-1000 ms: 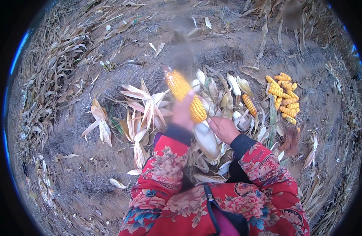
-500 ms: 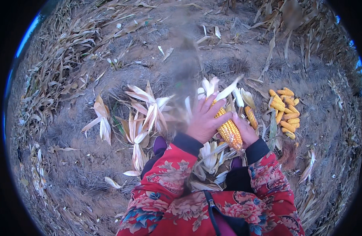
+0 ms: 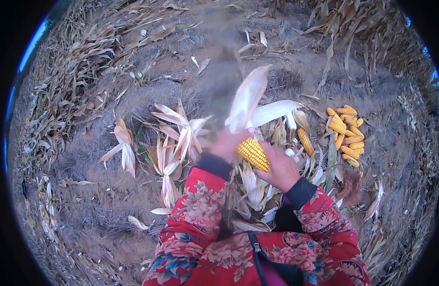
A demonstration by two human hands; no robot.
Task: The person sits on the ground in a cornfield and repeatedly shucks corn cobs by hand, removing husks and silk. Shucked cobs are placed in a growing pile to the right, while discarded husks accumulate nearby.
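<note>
An ear of corn (image 3: 253, 154) with yellow kernels is tilted in front of me, its bare tip toward me. My right hand (image 3: 280, 167) is closed around its right side. Pale husk leaves (image 3: 248, 100) spread from its far end, one standing up and another reaching right. My left hand (image 3: 225, 144) is against the ear's left side near the base of the husk; its fingers are blurred and partly hidden. Beneath the hands lie loose pale husks (image 3: 253, 188). A bare ear (image 3: 305, 141) rests on the ground just right of them.
A pile of husked ears (image 3: 348, 136) lies on the right. Opened empty husks (image 3: 185, 128) are scattered on the left, with another husk (image 3: 124, 148) farther out. Dry stalks and leaves (image 3: 76, 71) are heaped at the far left, and more stalks (image 3: 362, 38) are at the far right.
The ear has moved left and away from me with both hands, and its tip now points more to the right. Large husk leaves now stand spread out beyond it.
</note>
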